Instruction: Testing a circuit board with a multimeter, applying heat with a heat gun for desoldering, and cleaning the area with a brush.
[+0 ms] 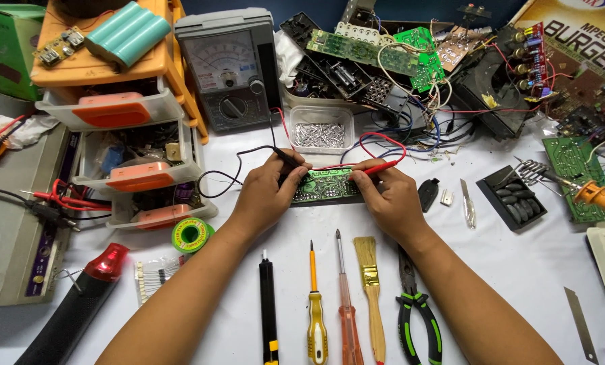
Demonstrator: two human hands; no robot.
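Observation:
A green circuit board (327, 186) lies flat on the white table between my hands. My left hand (265, 196) grips a black test probe (286, 158) whose tip touches the board's left part. My right hand (391, 199) grips a red test probe (382, 167) pressed on the board's right end. Black and red leads run back from the probes to a grey analog multimeter (229, 67) standing behind.
A row of tools lies in front: black pen-shaped tool (268, 304), yellow screwdriver (315, 311), red screwdriver (346, 311), brush (370, 290), green-handled pliers (414, 311). Plastic drawers (136, 155) stand left, a heap of boards (397, 61) behind, a soldering iron (596, 196) right.

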